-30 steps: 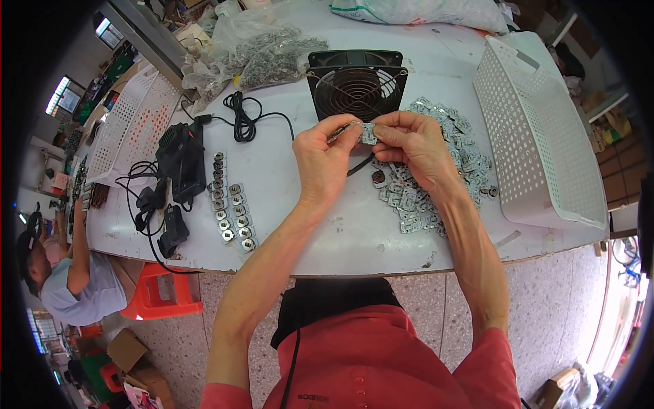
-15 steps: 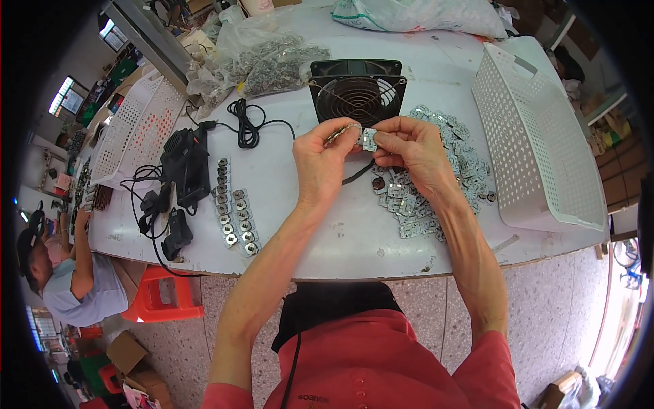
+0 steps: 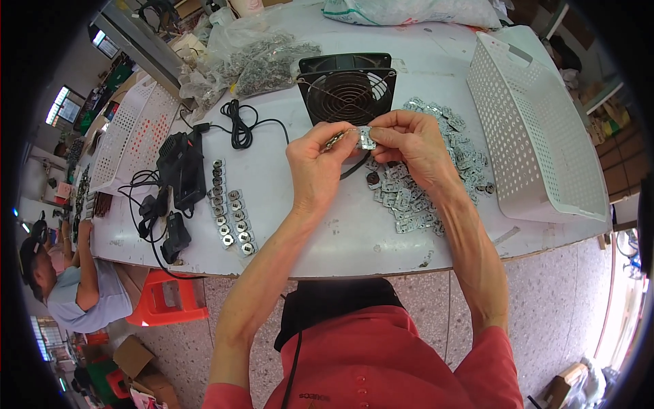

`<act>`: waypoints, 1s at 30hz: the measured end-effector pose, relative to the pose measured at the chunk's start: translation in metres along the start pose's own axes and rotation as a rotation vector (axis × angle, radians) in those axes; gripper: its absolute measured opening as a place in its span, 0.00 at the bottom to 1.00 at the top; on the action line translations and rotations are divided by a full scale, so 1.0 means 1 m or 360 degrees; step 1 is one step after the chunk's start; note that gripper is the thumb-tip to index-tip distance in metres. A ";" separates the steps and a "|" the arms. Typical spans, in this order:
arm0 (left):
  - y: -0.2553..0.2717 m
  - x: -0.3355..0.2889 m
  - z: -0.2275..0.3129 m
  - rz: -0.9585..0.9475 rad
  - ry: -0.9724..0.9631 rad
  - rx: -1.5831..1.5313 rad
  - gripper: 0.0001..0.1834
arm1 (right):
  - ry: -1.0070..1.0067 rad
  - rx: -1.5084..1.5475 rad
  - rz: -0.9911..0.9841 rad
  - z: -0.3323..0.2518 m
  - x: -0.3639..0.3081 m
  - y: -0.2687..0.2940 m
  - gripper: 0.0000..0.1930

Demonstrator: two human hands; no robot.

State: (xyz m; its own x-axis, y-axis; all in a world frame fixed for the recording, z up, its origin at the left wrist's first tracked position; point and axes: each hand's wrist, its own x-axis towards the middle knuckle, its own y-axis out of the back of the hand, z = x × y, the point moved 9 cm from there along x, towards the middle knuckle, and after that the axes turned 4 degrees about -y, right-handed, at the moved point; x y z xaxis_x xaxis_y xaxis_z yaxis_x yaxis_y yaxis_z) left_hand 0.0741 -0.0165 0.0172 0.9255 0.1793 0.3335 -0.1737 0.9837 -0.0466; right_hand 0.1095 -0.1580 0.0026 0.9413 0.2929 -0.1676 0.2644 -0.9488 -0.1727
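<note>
Silver metal catches the light right at centre: a small plate (image 3: 366,138), up above the white table (image 3: 320,235), pinched between the thumb and fingers of the right hand (image 3: 413,144). And here's the left hand (image 3: 316,162), fingers drawn in narrow at the plate's other edge, with more small metal parts (image 3: 334,141) clasped in its grip; how many, I cannot tell, the fingers cover them. Just beyond the two hands stands a black fan (image 3: 345,63), upright, wire grille facing this way. Over to the right, partly under the right wrist, spreads a loose pile of similar plates (image 3: 409,199), and beside that a white perforated basket (image 3: 507,146). Swing left: two neat rows of metal pieces with round fittings (image 3: 234,219) lie on the tabletop, near a black charger-like device (image 3: 182,170) and a coiled black cable (image 3: 240,129). Behind, clear bags of metal parts (image 3: 269,71) slump together, and at far left a co-worker in a pale shirt (image 3: 85,293) sits by a red stool (image 3: 167,303).
</note>
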 end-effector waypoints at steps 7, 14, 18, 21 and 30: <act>-0.003 -0.003 0.001 -0.0049 0.0235 -0.0098 0.11 | 0.0185 -0.0031 0.0033 -0.021 -0.007 0.004 0.07; -0.012 -0.005 -0.002 -0.0079 0.0333 -0.0071 0.12 | 0.0220 -0.0257 -0.0045 -0.022 -0.008 0.005 0.07; -0.017 -0.002 -0.003 -0.0176 0.0359 -0.0106 0.11 | 0.0296 -0.0256 -0.0045 -0.035 -0.011 0.011 0.06; -0.035 -0.003 -0.001 -0.0359 0.0360 0.0083 0.11 | 0.0469 0.0082 0.0348 -0.050 -0.014 0.048 0.06; -0.037 0.004 -0.007 -0.0403 0.0402 0.0108 0.09 | 0.0382 0.0092 0.0278 -0.042 -0.013 0.036 0.08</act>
State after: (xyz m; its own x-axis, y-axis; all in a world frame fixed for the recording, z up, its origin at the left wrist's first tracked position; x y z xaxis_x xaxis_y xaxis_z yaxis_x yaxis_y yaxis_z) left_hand 0.0867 -0.0523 0.0141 0.9945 -0.0635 0.0829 0.0575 0.9957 0.0731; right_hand 0.1156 -0.2012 0.0391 0.9960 0.0828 0.0334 0.0881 -0.9720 -0.2176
